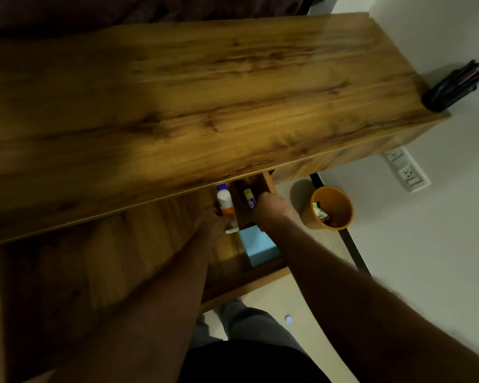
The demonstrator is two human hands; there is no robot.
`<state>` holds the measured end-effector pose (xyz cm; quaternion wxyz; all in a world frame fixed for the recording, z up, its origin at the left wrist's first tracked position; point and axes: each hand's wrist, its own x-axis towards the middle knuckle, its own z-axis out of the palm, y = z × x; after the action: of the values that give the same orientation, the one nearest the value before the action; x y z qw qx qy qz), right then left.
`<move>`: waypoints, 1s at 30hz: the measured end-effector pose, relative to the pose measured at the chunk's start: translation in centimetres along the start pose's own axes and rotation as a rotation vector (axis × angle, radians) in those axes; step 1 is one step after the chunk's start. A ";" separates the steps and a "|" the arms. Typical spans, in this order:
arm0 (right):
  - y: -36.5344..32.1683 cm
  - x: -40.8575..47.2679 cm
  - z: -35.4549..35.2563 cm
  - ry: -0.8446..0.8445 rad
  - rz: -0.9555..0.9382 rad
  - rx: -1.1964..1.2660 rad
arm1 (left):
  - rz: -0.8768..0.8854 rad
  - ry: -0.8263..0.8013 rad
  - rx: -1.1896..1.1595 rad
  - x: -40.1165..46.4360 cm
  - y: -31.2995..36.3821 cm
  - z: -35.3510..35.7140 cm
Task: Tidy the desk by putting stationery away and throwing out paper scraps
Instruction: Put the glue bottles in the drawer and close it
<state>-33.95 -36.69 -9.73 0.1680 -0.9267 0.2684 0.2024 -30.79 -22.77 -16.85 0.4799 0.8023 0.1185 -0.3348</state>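
Below the wooden desk top (194, 100) a drawer (244, 283) stands pulled out. My left hand (212, 221) grips a white glue bottle (224, 201) with a blue cap and orange label, holding it over the drawer. My right hand (271, 207) is inside the drawer beside a yellow and purple glue stick (249, 198); I cannot tell whether its fingers hold the stick. A light blue pad (259, 247) lies in the drawer under my hands. A black pen holder (454, 91) with several pens stands at the desk's right end.
An orange waste bin (339, 217) with paper scraps inside stands on the floor right of the drawer. A wall socket plate (405, 171) sits on the white wall. A dark desk leg (351, 250) runs down near the bin. My legs are below the drawer.
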 end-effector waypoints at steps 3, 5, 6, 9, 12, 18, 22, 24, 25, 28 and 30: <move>-1.1 0.7 0.8 0.021 0.015 -0.113 | -0.031 0.030 -0.013 0.9 0.0 0.2; -1.5 1.2 1.4 0.013 0.046 -0.130 | -0.054 0.030 0.001 1.2 0.0 0.2; -1.5 1.3 1.6 0.011 0.057 -0.131 | -0.059 0.023 0.008 1.3 0.0 0.3; -1.6 1.8 2.2 0.017 0.073 -0.153 | -0.066 0.024 -0.001 1.0 0.3 0.3; -2.0 1.9 2.5 0.014 0.082 -0.159 | -0.053 0.021 0.027 0.9 0.3 0.4; -2.0 1.9 2.7 0.016 0.092 -0.136 | -0.040 0.016 0.051 1.0 0.1 0.3; -2.2 1.4 2.5 0.044 0.061 -0.068 | -0.023 0.029 0.090 1.0 0.2 0.6; -1.9 1.0 2.1 0.078 0.057 -0.035 | -0.009 0.042 0.121 1.0 0.3 0.8; -1.7 0.8 1.7 0.095 0.058 -0.020 | -0.004 0.044 0.125 1.0 0.4 0.9; -0.7 0.2 0.4 0.143 0.030 0.005 | 0.025 0.070 0.169 1.1 0.8 1.4; -0.2 0.1 -0.3 0.153 0.035 0.000 | 0.063 0.097 0.193 1.2 1.0 1.8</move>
<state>-33.70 -36.73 -9.50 0.1437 -0.9345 0.2967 0.1340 -30.11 -25.01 -17.51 0.4046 0.8632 0.0834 -0.2901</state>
